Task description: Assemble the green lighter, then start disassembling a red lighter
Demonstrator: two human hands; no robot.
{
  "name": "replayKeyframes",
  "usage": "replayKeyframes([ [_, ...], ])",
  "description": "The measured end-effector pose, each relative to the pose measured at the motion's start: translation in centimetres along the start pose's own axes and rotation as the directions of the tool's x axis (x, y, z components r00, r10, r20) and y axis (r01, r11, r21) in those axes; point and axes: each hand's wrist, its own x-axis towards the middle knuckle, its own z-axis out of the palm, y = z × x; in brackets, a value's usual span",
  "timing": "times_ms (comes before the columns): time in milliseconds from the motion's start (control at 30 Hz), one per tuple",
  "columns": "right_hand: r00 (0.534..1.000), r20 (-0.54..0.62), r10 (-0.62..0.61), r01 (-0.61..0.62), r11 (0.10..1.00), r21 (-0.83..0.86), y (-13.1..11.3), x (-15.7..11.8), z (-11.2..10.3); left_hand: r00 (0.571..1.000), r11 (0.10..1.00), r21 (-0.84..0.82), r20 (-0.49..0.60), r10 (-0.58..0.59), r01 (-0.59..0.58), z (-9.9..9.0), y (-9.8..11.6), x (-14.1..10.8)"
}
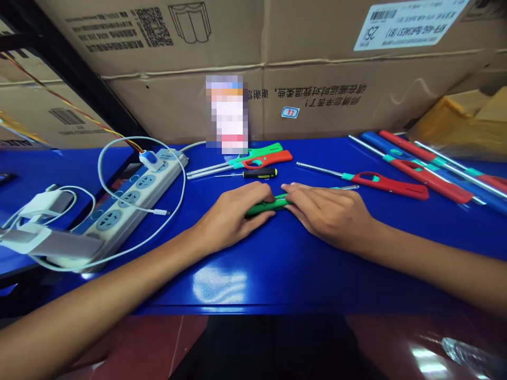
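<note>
A green long-necked gas lighter lies crosswise between both hands, low over the blue tabletop. My left hand is closed round its handle end. Fingers of my right hand wrap its middle, and the metal tip pokes out to the right beyond the knuckles. My grip hides most of the lighter's body. Just behind the hands lie a black-and-yellow screwdriver, an orange-red lighter and a green lighter. Off to the right of them rests a red lighter.
Several more red and blue lighters lie at the right. On the left, a power strip carries plugs and a looping white cable. Large cardboard boxes stand along the back, with a pixelated upright object before them. The table's front edge is near me.
</note>
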Motion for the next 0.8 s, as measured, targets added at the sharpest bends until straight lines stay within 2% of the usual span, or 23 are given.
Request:
replayKeyframes([
  [267, 1.000, -0.015, -0.020, 0.020, 0.999, 0.029, 0.31, -0.23, 0.02, 0.998, 0.998, -0.021, 0.036, 0.058, -0.058, -0.14, 0.41, 0.02],
  [633, 0.999, -0.023, 0.024, -0.021, 0.993, 0.116, 0.17, -0.30, 0.04, 0.998, 0.993, -0.104, 0.003, 0.057, -0.056, -0.38, 0.52, 0.23],
  [800, 0.999, -0.019, 0.050, -0.047, 0.989, 0.140, 0.12, -0.13, 0.09, 1.000, 0.997, -0.072, 0.011, 0.023, -0.022, -0.43, 0.52, 0.15],
])
